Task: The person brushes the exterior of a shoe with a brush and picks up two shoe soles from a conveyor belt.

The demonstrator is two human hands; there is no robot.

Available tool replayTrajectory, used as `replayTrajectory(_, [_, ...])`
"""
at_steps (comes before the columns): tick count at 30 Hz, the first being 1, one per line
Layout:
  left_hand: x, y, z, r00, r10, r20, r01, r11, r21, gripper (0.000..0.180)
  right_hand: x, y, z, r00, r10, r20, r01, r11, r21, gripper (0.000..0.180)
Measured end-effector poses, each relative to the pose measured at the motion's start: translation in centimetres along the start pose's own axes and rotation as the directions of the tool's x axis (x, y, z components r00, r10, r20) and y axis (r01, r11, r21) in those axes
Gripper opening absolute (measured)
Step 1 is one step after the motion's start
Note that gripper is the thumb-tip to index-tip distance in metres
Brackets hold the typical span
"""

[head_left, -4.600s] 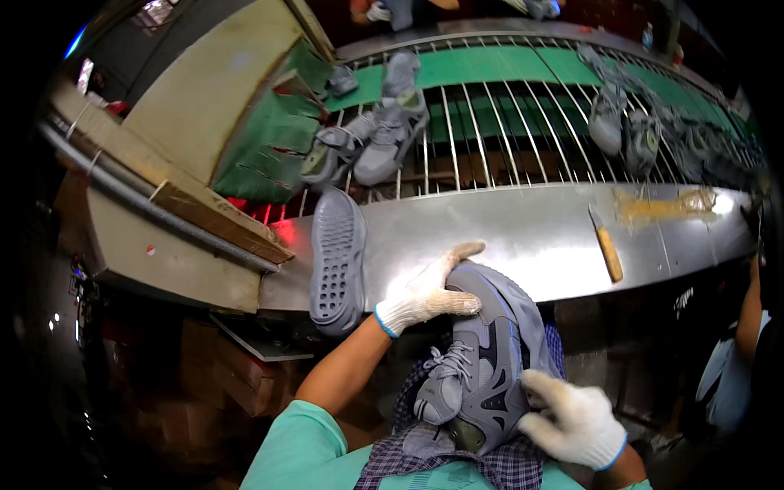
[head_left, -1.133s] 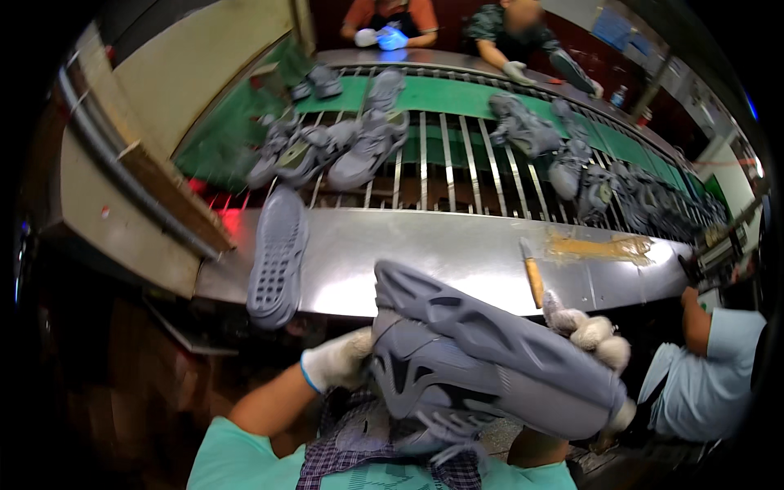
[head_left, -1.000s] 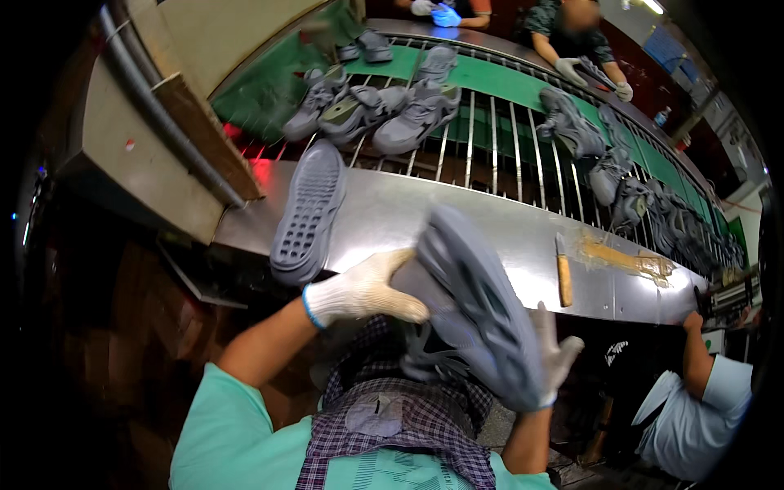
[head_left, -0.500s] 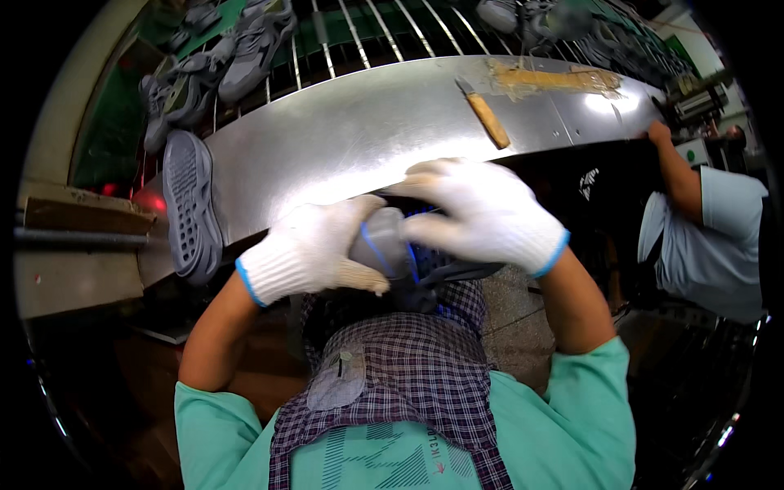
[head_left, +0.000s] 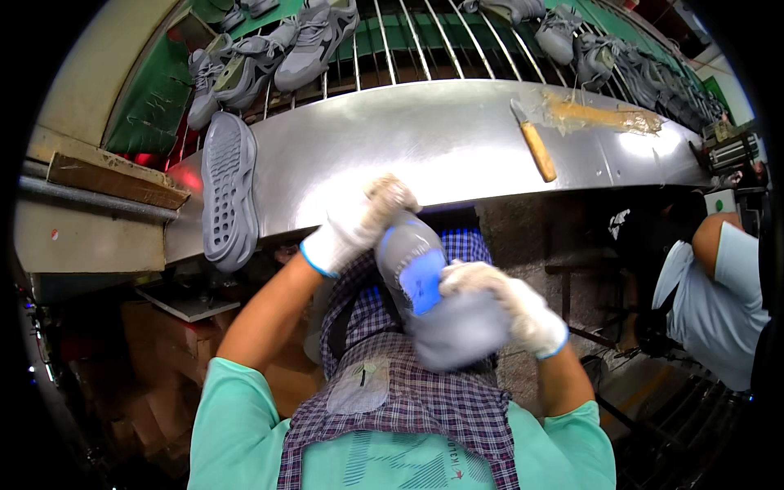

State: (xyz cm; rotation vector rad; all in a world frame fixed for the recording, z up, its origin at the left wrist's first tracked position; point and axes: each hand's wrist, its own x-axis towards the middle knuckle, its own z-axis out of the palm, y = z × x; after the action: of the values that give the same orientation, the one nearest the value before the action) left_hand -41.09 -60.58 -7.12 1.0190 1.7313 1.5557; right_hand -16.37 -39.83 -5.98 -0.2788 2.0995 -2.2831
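Observation:
A grey shoe upper (head_left: 406, 245) with a bright blue patch is held over my lap, tilted, its lower end smeared by motion. My left hand (head_left: 366, 217), in a white knit glove with a blue cuff, grips its far end, fingers curled round it. The similarly gloved right hand (head_left: 502, 302) is closed on its right side, beside the blue patch. On the left end of the metal bench lies a loose grey shoe sole (head_left: 229, 192), its holed side up. A knife (head_left: 536, 147) with a wooden handle rests on the bench to the right.
Beyond the metal bench (head_left: 327, 147) runs a rack of metal bars (head_left: 416, 41) bearing several grey shoes (head_left: 317, 45). Brown tape (head_left: 600, 113) sticks to the bench's far right. A wooden ledge (head_left: 118, 181) borders the left. Another person's light blue clothing (head_left: 702, 302) shows at right.
The upper has turned, so its blue patch now shows. My right hand has come down toward my lap, while the left has moved to the upper's far end. The view has shifted.

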Motion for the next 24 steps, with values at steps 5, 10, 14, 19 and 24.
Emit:
replayTrajectory(5, [-8.5, 5.9, 6.0, 0.929, 0.285, 0.235, -0.362, 0.832, 0.42, 0.106, -2.7, 4.1, 1.6, 0.972, -0.194, -0.13, 0.087, 0.817, -0.57, 0.086])
replayTrajectory(10, [-11.6, 1.6, 9.0, 0.999, 0.034, -0.001, -0.033, 0.954, 0.298, 0.062, -5.1, 7.6, 2.6, 0.954, 0.023, -0.298, -0.147, 0.904, -0.401, 0.095])
replayTrajectory(14, [-11.2, 0.5, 10.1, 0.992, 0.091, -0.089, -0.045, 0.906, 0.421, 0.061, -5.4, 9.3, 3.1, 0.888, 0.159, -0.431, -0.254, 0.952, -0.171, 0.104])
replayTrajectory(19, [-10.5, -0.3, 9.9, 0.991, 0.118, -0.068, -0.06, 0.829, 0.556, 0.059, -4.4, 9.8, 3.0, 0.846, -0.019, -0.533, -0.135, 0.959, -0.248, 0.105])
replayTrajectory(24, [-10.7, -1.2, 10.4, 0.992, 0.016, -0.124, 0.046, 0.875, 0.482, 0.061, -4.6, 10.4, 3.8, 0.784, 0.095, -0.613, -0.194, 0.976, -0.098, 0.105])
